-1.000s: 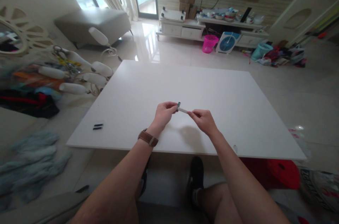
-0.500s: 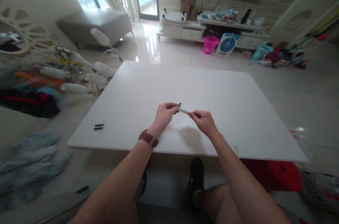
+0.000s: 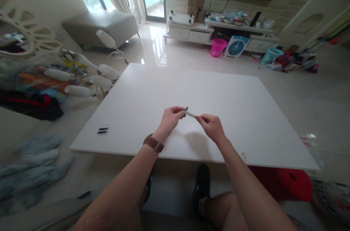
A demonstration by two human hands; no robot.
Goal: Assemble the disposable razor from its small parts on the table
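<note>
Over the white table point(image 3: 191, 81), my left hand point(image 3: 172, 117) is closed in a pinch on a small dark-green piece point(image 3: 186, 109), which pokes up past the fingertips. My right hand point(image 3: 210, 125) pinches the near end of a thin whitish stick point(image 3: 190, 114). The stick's other end meets the green piece at my left fingertips; whether the two are joined I cannot tell. Both are too small to name more exactly. On the table to the left lie two short black strips point(image 3: 102, 130), apart from my hands.
A small clear scrap point(image 3: 244, 156) lies by the table's near edge. A lamp with several white shades point(image 3: 79, 91) stands close to the left edge. Beneath the right side is a red stool-like object point(image 3: 294, 183). A pink basket point(image 3: 218, 47) and a fan point(image 3: 236, 46) stand beyond the table.
The camera view has shifted slightly. Both hands keep their pinch, and the stick and green piece stay almost in place.
</note>
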